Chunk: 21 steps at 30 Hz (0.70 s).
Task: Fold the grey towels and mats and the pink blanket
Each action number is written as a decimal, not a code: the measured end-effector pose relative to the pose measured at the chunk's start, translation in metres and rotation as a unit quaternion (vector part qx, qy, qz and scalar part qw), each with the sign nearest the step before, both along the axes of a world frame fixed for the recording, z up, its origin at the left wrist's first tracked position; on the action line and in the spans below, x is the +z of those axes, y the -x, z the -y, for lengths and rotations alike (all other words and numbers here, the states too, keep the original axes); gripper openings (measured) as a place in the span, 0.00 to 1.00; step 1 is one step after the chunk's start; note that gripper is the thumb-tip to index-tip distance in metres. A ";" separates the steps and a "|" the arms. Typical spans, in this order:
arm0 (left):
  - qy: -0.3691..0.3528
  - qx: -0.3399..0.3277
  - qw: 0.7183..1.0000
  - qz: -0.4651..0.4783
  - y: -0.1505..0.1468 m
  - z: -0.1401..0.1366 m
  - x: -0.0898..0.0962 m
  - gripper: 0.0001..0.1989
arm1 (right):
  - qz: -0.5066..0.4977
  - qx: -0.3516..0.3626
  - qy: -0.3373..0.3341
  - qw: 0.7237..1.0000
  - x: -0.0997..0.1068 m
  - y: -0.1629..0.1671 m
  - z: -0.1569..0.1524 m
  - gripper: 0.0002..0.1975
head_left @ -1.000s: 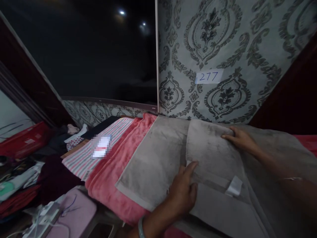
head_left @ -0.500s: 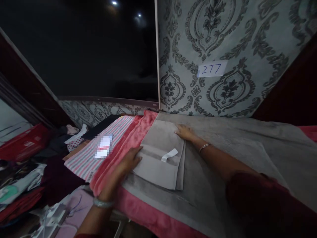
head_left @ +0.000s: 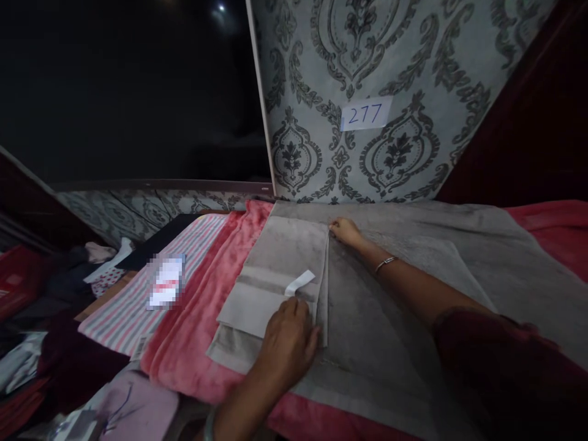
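Note:
A folded grey cloth (head_left: 289, 239) with a white tag (head_left: 300, 283) lies on a larger spread grey fabric (head_left: 390, 294). My left hand (head_left: 289, 337) rests palm down on its near part, just below the tag, with the fingers laid on the cloth and the thumb apart. At the far right corner, my right hand (head_left: 345, 231) has its fingertips pinched on the folded cloth's edge. Along the cloth's right side the layers show slightly apart.
A fluffy pink blanket (head_left: 206, 294) and a striped cloth (head_left: 124, 306) bearing a blurred phone-like object (head_left: 166, 283) lie to the left. Behind are a dark television screen (head_left: 138, 92) and patterned wall with a "277" paper (head_left: 366, 114). Clothes clutter the far left.
My left hand has moved from the folded cloth's left edge to its near right part. My right hand has gone from lying on the far corner to pinching it. The view has shifted right.

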<state>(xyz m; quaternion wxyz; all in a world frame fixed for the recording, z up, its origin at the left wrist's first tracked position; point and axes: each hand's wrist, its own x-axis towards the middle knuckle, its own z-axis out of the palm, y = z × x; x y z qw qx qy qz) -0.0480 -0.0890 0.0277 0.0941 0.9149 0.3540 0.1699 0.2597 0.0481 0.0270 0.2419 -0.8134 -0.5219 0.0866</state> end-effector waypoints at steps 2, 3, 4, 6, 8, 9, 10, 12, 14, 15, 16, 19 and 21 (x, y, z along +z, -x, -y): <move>0.007 0.018 1.000 -0.013 -0.004 0.004 -0.005 0.06 | -0.023 0.004 0.013 1.000 -0.001 0.001 -0.002 0.14; 0.010 0.021 1.000 -0.016 -0.004 0.004 -0.006 0.06 | -0.033 0.004 0.018 0.999 -0.002 0.002 -0.003 0.14; 0.013 0.019 1.000 -0.020 -0.004 0.003 -0.006 0.05 | -0.042 0.001 0.021 0.999 -0.002 0.001 -0.005 0.14; 0.021 0.007 0.999 -0.034 -0.002 0.000 -0.004 0.05 | -0.059 -0.007 0.026 0.998 -0.005 0.000 -0.008 0.14; 0.033 -0.006 0.998 -0.056 0.000 -0.002 0.000 0.06 | -0.074 -0.015 0.025 0.997 -0.010 -0.003 -0.012 0.16; 0.041 -0.015 0.997 -0.065 0.002 -0.002 0.002 0.06 | -0.080 -0.017 0.023 0.996 -0.013 -0.004 -0.013 0.18; 0.051 -0.028 0.996 -0.069 0.004 -0.003 0.005 0.06 | -0.086 -0.017 0.020 0.996 -0.015 -0.006 -0.014 0.19; 0.076 -0.065 0.993 -0.060 0.011 -0.003 0.009 0.06 | -0.089 -0.013 0.015 0.996 -0.019 -0.008 -0.014 0.22; 0.095 -0.098 0.990 -0.039 0.018 -0.002 0.012 0.07 | -0.082 0.004 0.007 0.997 -0.021 -0.010 -0.011 0.24; 0.098 -0.112 0.988 -0.033 0.021 -0.002 0.013 0.09 | -0.070 0.020 0.000 0.997 -0.021 -0.011 -0.009 0.25; 0.094 -0.122 0.988 -0.032 0.023 -0.001 0.014 0.10 | -0.055 0.039 -0.008 0.998 -0.020 -0.011 -0.007 0.26; 0.058 -0.144 0.987 -0.049 0.027 0.001 0.013 0.09 | -0.015 0.086 -0.026 0.996 -0.016 -0.010 0.001 0.24; 0.025 -0.152 0.986 -0.061 0.027 0.002 0.011 0.08 | -0.003 0.088 -0.036 0.995 -0.014 -0.008 0.006 0.21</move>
